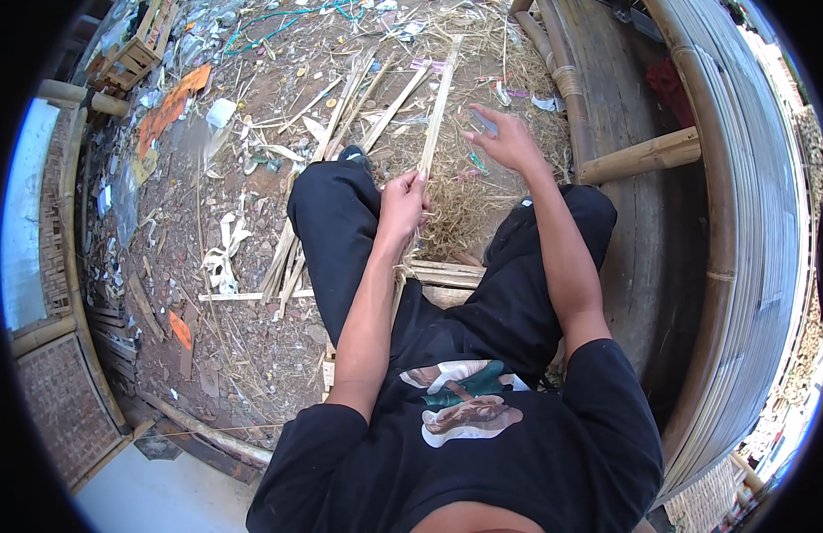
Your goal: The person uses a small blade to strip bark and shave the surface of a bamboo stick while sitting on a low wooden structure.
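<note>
My left hand (403,206) is closed around a long, pale bamboo strip (442,102). The strip runs away from me above the ground, and its near part passes down by my left forearm. To the right of it, my right hand (507,142) is raised over my right knee, with thumb and index finger spread around a flat grey blade (485,123). Its handle, if it has one, is hidden in the palm. A heap of fine shavings (456,218) lies between my feet, beyond a low wooden piece (445,274) between my legs.
Several split bamboo strips (345,107) lie on the littered ground beyond and beside my left leg. A bamboo-framed wooden platform (629,222) borders my right side. Farther left are an orange scrap (171,105), a wooden crate (131,64) and a woven panel (65,400).
</note>
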A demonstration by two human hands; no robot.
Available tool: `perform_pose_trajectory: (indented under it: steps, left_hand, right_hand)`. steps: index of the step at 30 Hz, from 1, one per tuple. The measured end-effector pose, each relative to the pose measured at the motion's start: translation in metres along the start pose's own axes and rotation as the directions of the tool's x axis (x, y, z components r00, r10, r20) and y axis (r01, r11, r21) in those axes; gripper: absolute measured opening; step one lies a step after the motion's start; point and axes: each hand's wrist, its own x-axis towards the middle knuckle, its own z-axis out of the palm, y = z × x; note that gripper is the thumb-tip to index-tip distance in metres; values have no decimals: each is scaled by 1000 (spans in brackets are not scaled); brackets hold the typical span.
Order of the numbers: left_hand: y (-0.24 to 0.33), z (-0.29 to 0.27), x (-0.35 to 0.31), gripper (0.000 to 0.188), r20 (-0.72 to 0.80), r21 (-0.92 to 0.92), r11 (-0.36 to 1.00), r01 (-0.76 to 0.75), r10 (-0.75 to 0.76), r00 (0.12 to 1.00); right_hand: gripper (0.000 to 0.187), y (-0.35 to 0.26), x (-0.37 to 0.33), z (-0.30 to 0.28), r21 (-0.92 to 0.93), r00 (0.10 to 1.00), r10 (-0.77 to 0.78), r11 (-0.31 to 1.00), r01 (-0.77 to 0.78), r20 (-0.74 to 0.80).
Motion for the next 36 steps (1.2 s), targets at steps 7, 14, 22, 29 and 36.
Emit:
perform_pose_trajectory:
  steps: [7, 14, 22, 29, 36]
  left_hand:
    - [6, 7, -6, 26, 55, 45, 999, -6, 3, 998]
    - [21, 12, -18, 28, 201, -136, 986, 101, -72, 977]
    - [18, 15, -20, 31, 207, -111, 989, 95, -71, 976]
    - [13, 16, -22, 27, 187, -121, 989, 84, -60, 981]
    - [9, 11, -25, 27, 135, -102, 993, 67, -53, 989]
  right_hand:
    - [31, -9, 27, 10, 324, 990, -15, 944, 61, -141]
    - [30, 5, 59, 20, 483, 969, 16, 869, 110, -248]
    - [30, 6, 72, 13, 330, 925, 9, 936, 126, -380]
    - [30, 22, 84, 21, 196, 913, -75, 967, 165, -400]
    - [33, 17, 77, 18, 213, 996, -17, 976, 36, -89]
